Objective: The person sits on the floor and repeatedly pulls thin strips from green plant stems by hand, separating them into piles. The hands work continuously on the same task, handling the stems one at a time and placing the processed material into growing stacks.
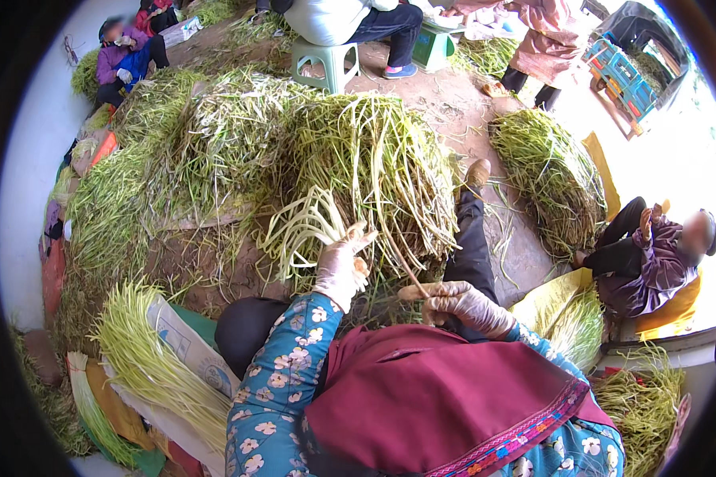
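Note:
My left hand [344, 265], in a pale thin glove, is closed around a small bunch of pale green stalks [316, 217] whose ends fan out to the upper left. To its right, my right hand [468, 305], gloved too, pinches the lower end of one long brownish stalk [407, 265] between thumb and fingers. That stalk reaches up to the large heap of long green stalks [388, 161] in front of me. Cleaned-looking light green stalks [155, 352] lie in a thick bundle on a printed woven sack [194, 352] at my left.
More heaps of stalks [215, 137] spread to the left, another pile [549, 179] to the right. A seated person [656, 262] is at the right. Beyond are a plastic stool [328, 62] with someone on it, a green scale [432, 47] and a blue cart [623, 77].

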The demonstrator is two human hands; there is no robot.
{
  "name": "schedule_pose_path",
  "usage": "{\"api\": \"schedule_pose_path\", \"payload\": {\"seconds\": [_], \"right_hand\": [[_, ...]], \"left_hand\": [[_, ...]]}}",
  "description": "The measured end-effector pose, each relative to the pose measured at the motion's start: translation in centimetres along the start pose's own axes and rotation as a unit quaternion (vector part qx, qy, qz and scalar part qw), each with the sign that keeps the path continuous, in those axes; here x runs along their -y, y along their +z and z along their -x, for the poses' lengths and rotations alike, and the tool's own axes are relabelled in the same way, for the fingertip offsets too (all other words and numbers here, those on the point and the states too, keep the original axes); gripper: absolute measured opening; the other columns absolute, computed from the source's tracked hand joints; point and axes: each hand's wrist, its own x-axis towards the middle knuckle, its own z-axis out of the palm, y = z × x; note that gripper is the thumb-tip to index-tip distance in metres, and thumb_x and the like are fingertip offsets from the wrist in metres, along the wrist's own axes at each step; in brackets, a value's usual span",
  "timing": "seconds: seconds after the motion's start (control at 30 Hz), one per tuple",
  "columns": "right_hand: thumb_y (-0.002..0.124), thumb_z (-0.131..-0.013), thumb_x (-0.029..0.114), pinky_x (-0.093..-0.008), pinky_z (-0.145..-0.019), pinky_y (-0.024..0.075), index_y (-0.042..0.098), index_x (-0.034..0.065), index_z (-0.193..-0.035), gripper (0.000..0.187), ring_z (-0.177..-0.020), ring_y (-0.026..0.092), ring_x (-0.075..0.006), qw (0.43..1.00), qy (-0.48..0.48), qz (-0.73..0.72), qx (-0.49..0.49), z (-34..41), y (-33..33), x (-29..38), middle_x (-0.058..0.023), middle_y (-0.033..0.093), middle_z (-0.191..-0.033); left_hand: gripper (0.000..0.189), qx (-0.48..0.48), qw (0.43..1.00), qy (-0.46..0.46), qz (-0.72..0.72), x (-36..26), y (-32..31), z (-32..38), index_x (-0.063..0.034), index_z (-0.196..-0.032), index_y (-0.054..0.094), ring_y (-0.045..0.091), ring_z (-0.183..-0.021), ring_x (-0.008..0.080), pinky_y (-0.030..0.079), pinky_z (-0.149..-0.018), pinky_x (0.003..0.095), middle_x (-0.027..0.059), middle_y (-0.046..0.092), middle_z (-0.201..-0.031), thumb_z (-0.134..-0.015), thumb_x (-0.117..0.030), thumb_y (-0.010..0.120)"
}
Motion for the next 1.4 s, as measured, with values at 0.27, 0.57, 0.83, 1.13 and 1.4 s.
{"api": "schedule_pose_path", "payload": {"seconds": [0.27, 0.57, 0.83, 1.13, 1.4], "right_hand": [[0.066, -0.092, 0.017, -0.0289, -0.072, 0.0548, 0.070, 0.0118, -0.114, 0.023, -0.084, 0.071, -0.0188, 0.898, -0.129, 0.419, 0.018, -2.5, -1.0, -3.8, -0.0112, 0.073, -0.097], [0.065, -0.088, 0.024, -0.0356, -0.074, 0.0525, 0.068, 0.0140, -0.117, 0.031, -0.085, 0.069, -0.0269, 0.830, -0.089, 0.539, 0.110, -8.9, -4.4, -9.5, -0.0127, 0.071, -0.096], [0.054, -0.098, 0.035, -0.0265, -0.087, 0.0485, 0.056, 0.0047, -0.131, 0.045, -0.098, 0.060, -0.0117, 0.989, -0.114, 0.091, 0.035, -12.6, -6.4, -1.2, -0.0041, 0.062, -0.119], [0.058, -0.096, 0.014, -0.0264, -0.059, 0.0420, 0.062, 0.0010, -0.089, 0.015, -0.059, 0.049, -0.0121, 0.969, -0.130, -0.201, -0.052, -15.4, -1.2, 0.1, -0.0021, 0.055, -0.072], [0.056, -0.098, 0.027, -0.0310, -0.094, 0.0472, 0.066, 0.0021, -0.114, 0.032, -0.106, 0.061, -0.0160, 0.974, -0.187, 0.117, -0.050, -10.1, -2.7, -0.2, -0.0066, 0.069, -0.109]], "left_hand": [[0.029, 0.024, 0.996, -0.065, 0.053, 0.1, 0.2, -0.2, -0.0120, -0.119, 0.063, 0.041, -0.040, 0.0079, 0.034, -0.038, 0.0239, 0.0083, 0.071, -0.091, -0.094, -0.027, 0.061], [0.025, 0.029, 0.997, 0.041, -0.064, -0.1, 0.9, 0.3, -0.0008, -0.107, 0.068, 0.042, -0.036, 0.0080, 0.031, -0.034, 0.0210, 0.0076, 0.067, -0.068, -0.089, -0.017, 0.064], [0.021, 0.024, 0.996, 0.035, -0.077, 0.0, 1.2, 0.5, -0.0010, -0.090, 0.070, 0.046, -0.036, 0.0104, 0.034, -0.034, 0.0234, 0.0084, 0.067, -0.065, -0.089, -0.020, 0.060], [0.022, 0.007, 0.996, 0.011, -0.089, 0.0, 0.6, 0.6, 0.0002, -0.089, 0.067, 0.049, -0.037, 0.0116, 0.036, -0.034, 0.0242, 0.0125, 0.070, -0.070, -0.090, -0.020, 0.059], [0.023, -0.018, 0.999, 0.044, -0.016, -2.1, 0.5, 0.6, 0.0003, -0.095, 0.068, 0.050, -0.041, 0.0093, 0.036, -0.037, 0.0212, 0.0129, 0.070, -0.074, -0.089, -0.019, 0.057]]}}
